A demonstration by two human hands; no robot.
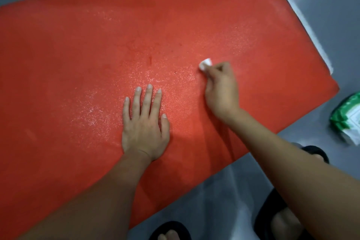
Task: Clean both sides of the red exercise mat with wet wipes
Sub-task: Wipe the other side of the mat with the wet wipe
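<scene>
The red exercise mat [97, 48] lies flat on a grey floor and fills most of the view. Its middle shines with wet speckles. My left hand [145, 124] rests flat on the mat with straight, spread fingers, palm down. To its right, my right hand [221, 88] grips a small bunched white wet wipe [205, 64] and holds it against the mat surface. Only a corner of the wipe shows past the fingers. A few dark specks mark the mat just left of the wipe.
A green and white pack of wet wipes [347, 117] lies on the grey floor [331, 15] off the mat's right corner. My feet in black slippers [272, 218] stand at the mat's near edge. A white strip [303, 17] runs along the mat's far right edge.
</scene>
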